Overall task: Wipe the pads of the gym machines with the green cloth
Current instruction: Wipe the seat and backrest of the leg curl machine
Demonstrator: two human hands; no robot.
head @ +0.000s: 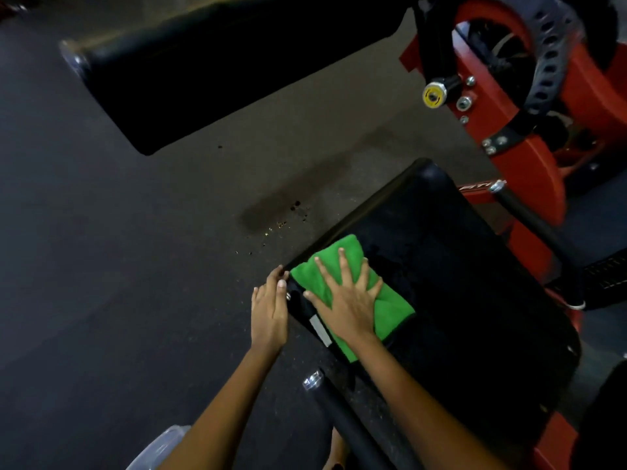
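Note:
A folded green cloth (390,307) lies on the black seat pad (468,283) of a red gym machine, near the pad's left edge. My right hand (342,296) presses flat on the cloth with its fingers spread and straight. My left hand (269,310) sits at the pad's left edge, its fingers curled over that edge. A second long black pad (217,66) of the machine hangs above the floor at the top of the view.
The red machine frame (529,171) with a perforated black cam and a yellow knob (434,95) stands at the right. A black handle bar (353,425) with a chrome end juts out below the seat. Dark rubber floor with a damp stain (281,205) spreads to the left.

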